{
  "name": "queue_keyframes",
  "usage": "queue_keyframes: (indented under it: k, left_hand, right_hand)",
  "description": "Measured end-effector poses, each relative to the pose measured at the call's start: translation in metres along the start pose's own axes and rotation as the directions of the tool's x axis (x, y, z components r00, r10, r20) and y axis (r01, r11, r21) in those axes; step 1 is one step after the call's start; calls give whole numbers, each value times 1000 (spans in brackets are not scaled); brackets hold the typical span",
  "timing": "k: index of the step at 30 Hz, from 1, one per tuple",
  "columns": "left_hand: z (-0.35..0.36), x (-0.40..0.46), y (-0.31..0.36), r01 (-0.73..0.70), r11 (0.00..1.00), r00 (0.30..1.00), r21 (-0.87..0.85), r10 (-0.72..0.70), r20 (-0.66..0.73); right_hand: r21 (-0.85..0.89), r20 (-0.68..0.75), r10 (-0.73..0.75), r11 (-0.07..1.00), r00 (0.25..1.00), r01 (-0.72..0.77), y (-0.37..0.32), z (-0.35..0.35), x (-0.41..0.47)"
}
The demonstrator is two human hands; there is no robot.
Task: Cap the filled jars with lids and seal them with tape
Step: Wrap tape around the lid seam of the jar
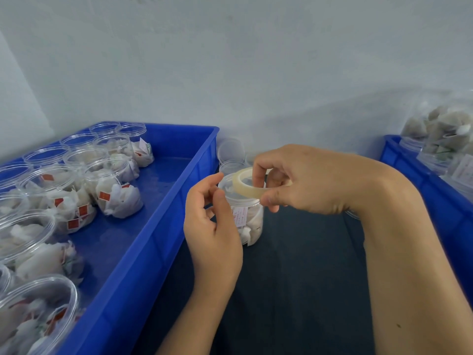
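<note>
A clear plastic jar (249, 221) filled with white tea bags stands on the dark table (294, 278) in the middle, with a clear lid on top. My right hand (307, 183) grips a roll of clear tape (245, 187) just above the jar's lid. My left hand (212, 226) is at the jar's left side, thumb and fingers curled near the lid edge; whether they pinch a tape end I cannot tell.
A blue tray (163, 226) on the left holds several open filled jars (112, 193). Spare clear lids (230, 152) lean by the wall behind the jar. Another blue tray (445, 201) at the right holds capped jars (442, 139).
</note>
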State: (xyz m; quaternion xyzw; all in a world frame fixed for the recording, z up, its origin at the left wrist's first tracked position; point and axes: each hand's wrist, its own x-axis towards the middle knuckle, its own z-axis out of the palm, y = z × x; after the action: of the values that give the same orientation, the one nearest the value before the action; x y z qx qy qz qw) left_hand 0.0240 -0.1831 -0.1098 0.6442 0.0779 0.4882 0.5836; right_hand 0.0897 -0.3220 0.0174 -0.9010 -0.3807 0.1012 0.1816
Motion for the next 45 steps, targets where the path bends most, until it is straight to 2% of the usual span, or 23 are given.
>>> queue_keyframes:
  k: [5, 10, 20, 24, 34, 45]
  left_hand:
    - [0, 0, -5, 147, 987, 987, -63, -142, 79]
    - [-3, 2, -5, 45, 999, 998, 24, -46, 39]
    - [-3, 4, -9, 154, 987, 988, 45, -155, 27]
    - [-2, 3, -7, 153, 986, 986, 62, -156, 53]
    - [0, 2, -4, 180, 977, 978, -111, -166, 126]
    - [-3, 3, -7, 153, 988, 980, 26, -155, 128]
  right_hand:
    - [24, 12, -16, 1000, 1000, 16, 1, -2, -3]
    - [10, 18, -10, 1000, 1000, 9, 1, -3, -3]
    - [3, -16, 29, 1000, 999, -29, 7, -4, -4]
    - [14, -22, 24, 1000, 999, -24, 8, -5, -5]
    - [50, 2, -34, 998, 999, 34, 7, -6, -8]
    - [13, -2, 24, 1000, 1000, -24, 8, -8, -9]
